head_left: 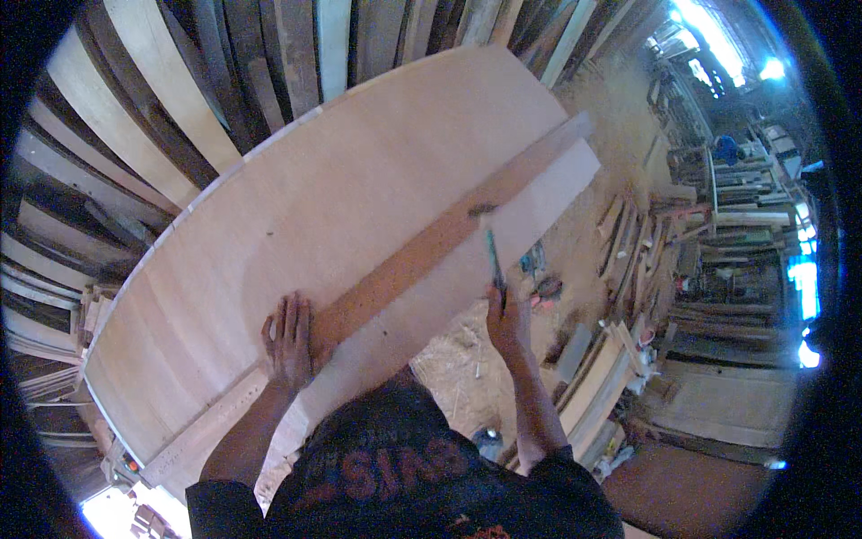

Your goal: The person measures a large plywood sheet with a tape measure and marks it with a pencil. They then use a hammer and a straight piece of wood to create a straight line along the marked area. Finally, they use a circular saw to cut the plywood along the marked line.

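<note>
A large pale plywood panel (341,171) stretches out before me, slanting from lower left to upper right. A reddish-brown wooden strip (404,262) runs along its near side, and a second pale board (539,205) borders that strip. My left hand (290,346) rests flat on the wood, fingers stretched out beside the strip's lower end. In my right hand (505,319) is a hammer (493,256), gripped by its greenish handle. Its dark head appears over the strip near the pale board's edge; whether it touches the wood I cannot tell.
Many long planks (162,81) stand beyond the panel's far edge. To the right, sawdust covers the floor (620,99). Loose timber (597,386) lies at the right, near some tools (543,287) on the floor. Stacked wood (732,323) lines the right side.
</note>
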The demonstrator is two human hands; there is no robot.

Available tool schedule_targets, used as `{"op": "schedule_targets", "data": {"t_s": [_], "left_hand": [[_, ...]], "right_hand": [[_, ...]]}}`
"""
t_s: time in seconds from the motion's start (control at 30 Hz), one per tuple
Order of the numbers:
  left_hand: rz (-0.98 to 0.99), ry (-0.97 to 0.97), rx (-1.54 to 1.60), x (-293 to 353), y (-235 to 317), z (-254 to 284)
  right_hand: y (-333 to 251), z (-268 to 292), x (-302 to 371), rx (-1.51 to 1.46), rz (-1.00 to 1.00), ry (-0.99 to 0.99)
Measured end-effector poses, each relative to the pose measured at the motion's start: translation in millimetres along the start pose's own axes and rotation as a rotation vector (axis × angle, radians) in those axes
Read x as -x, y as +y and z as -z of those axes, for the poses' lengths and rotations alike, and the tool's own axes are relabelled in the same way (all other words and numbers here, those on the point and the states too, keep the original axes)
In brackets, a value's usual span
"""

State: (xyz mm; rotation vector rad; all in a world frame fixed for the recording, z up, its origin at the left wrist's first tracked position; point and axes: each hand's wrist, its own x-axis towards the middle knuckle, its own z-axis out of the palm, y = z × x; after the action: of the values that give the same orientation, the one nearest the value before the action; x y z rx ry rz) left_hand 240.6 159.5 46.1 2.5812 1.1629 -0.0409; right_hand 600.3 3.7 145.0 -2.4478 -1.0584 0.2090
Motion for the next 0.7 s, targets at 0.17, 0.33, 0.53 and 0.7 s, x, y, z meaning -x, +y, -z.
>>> {"op": "schedule_targets", "data": {"t_s": [0.17, 0.33, 0.53, 0.7], "left_hand": [[-0.026, 0.093, 0.051, -3.8, -1.3, -0.7], [-0.034, 0.112, -0.015, -5.3, -1.3, -2.6], [-0.022, 0.061, 0.001, -1.3, -2.4, -3.2], [0.002, 0.054, 0.058, -5.8, -2.6, -5.5]], "right_hand": [[-10.8, -14.8, -5.4, -0.153, 0.077, 0.315], [-2.5, -14.2, -6.3, 0.004, -0.062, -0.052], [19.8, -49.4, 9.1, -0.106, -0.002, 0.177], [52.8, -90.3, 36.0, -0.120, -0.172, 0.044]]}}
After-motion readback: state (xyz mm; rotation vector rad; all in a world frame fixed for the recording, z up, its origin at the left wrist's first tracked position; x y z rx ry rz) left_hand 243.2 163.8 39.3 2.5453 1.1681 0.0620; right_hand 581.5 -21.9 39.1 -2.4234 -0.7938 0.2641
